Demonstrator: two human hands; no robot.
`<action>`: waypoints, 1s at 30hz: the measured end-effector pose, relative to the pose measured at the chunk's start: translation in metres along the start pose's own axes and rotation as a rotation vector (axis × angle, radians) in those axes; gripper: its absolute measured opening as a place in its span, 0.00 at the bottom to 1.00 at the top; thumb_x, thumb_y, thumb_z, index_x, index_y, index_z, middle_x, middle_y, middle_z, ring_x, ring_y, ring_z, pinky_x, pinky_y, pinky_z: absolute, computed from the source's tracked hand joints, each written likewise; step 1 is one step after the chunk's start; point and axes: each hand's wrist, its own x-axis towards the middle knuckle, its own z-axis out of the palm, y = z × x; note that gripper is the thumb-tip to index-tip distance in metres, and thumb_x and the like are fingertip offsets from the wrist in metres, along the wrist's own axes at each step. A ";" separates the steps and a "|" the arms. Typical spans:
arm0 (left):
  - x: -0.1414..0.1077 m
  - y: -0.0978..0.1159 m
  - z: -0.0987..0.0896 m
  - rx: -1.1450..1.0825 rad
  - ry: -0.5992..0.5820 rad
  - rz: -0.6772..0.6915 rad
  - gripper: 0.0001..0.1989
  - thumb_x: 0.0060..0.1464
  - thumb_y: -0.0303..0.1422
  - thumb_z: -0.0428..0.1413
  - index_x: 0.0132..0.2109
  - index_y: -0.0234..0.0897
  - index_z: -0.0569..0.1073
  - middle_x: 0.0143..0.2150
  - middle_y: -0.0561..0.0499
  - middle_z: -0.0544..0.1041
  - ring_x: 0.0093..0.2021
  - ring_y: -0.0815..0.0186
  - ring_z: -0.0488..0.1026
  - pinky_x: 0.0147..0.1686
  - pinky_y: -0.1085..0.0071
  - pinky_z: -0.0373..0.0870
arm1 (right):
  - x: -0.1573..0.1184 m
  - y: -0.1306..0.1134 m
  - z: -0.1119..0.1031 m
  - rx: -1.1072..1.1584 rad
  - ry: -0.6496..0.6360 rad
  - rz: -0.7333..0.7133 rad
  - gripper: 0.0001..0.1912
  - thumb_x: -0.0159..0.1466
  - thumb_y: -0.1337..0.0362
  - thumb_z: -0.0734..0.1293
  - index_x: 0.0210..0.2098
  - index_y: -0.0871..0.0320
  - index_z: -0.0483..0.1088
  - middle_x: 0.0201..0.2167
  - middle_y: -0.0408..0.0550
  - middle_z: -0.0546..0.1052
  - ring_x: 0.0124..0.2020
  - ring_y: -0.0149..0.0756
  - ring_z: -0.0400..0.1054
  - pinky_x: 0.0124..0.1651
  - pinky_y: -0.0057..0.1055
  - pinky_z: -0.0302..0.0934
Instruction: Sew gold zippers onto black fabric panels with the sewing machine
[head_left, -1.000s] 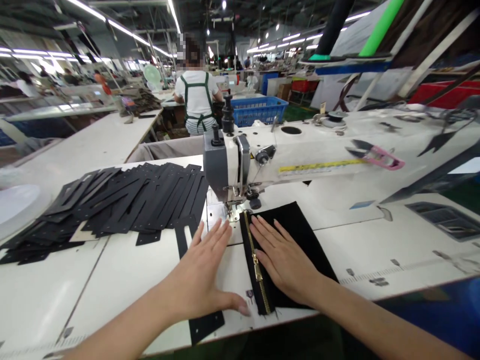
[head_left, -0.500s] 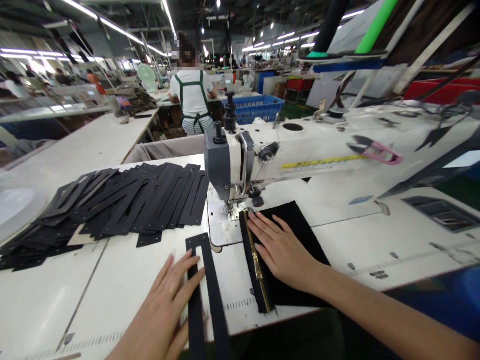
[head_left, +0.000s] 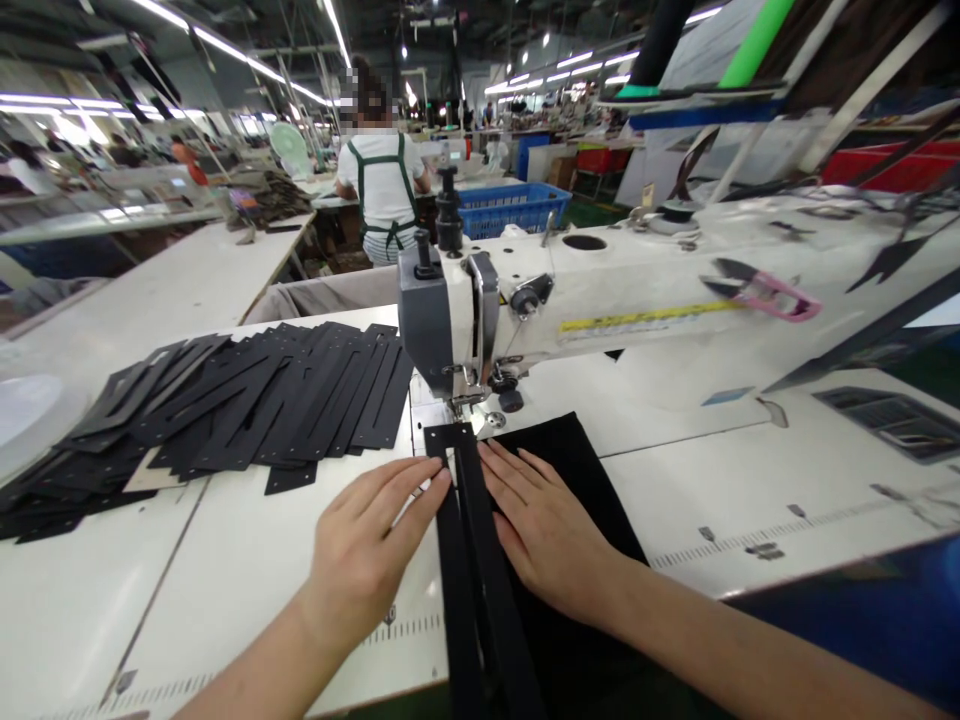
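Note:
My left hand (head_left: 379, 525) pinches the left side of a black slotted frame piece (head_left: 451, 560), a long strip with small holes at its top end. This piece lies over the left edge of a black fabric panel (head_left: 574, 470), its top end just before the sewing machine's presser foot (head_left: 469, 405). The panel's zipper is mostly hidden beneath the frame piece. Flat on the panel rests my right hand (head_left: 551, 530), fingers stretched out, fingertips beside the frame piece's right edge.
A heap of similar black frame pieces (head_left: 270, 400) covers the table at left. The sewing machine (head_left: 637, 290) stands ahead, pink-handled thread snips (head_left: 780, 295) on its arm. Behind are a blue basket (head_left: 514, 210) and a person in a green-strapped apron (head_left: 382, 190).
My left hand has carried the frame piece rightward and up, onto the panel's zipper edge. The panel has shifted slightly left, with my right hand still on it.

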 end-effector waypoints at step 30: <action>0.001 -0.025 0.048 -0.067 -0.258 0.065 0.19 0.56 0.24 0.47 0.55 0.33 0.63 0.55 0.40 0.66 0.53 0.57 0.66 0.49 0.62 0.69 | 0.002 0.011 -0.009 0.117 -0.011 0.043 0.29 0.63 0.61 0.58 0.61 0.62 0.48 0.61 0.58 0.54 0.62 0.44 0.45 0.61 0.44 0.42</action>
